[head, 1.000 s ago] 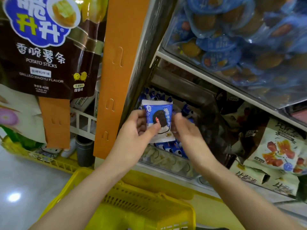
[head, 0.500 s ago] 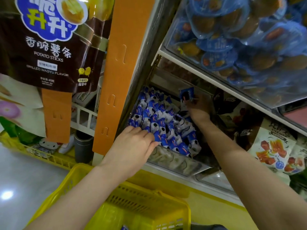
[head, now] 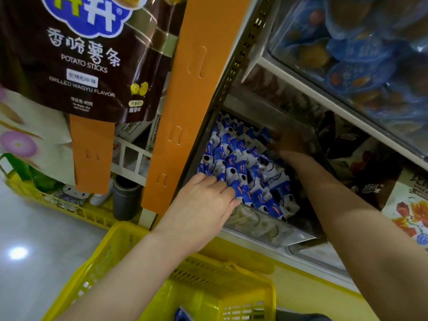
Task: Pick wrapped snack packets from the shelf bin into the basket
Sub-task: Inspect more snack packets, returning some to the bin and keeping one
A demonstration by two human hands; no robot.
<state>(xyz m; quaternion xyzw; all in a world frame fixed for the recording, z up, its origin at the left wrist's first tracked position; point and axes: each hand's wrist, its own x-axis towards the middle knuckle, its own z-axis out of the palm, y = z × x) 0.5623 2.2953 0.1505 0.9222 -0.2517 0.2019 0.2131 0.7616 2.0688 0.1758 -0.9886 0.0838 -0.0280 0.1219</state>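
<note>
I judge the task to be early. In the basket (head: pixel 208 295), below the bin (head: pixel 259 224) and to its left, I see what looks like one blue packet (head: pixel 183 315) at the frame's bottom edge; the rest of the basket's inside is hidden. The bin is heaped with packets (head: pixel 243 170), so most of the picking is left.

My left hand (head: pixel 203 205) lies on the bin's near left corner, its fingers bent down onto the pile and the tips buried. I cannot tell whether it pinches a packet. My right hand (head: pixel 291 142) is deep at the bin's far right side, dark and blurred, so I cannot tell its grip either. Neither hand is over the basket.

As for writing, the brown bag (head: pixel 81 54) hanging up and left of the bin reads "升升", "香脆薯条", "POTATO STICKS" and "GRILLED WAGYU FLAVOR". The packets are blue and white with a dark round biscuit pictured, but their print is too small to read. Right of the bin, the pale bags (head: pixel 410 209) carry characters I cannot make out.
</note>
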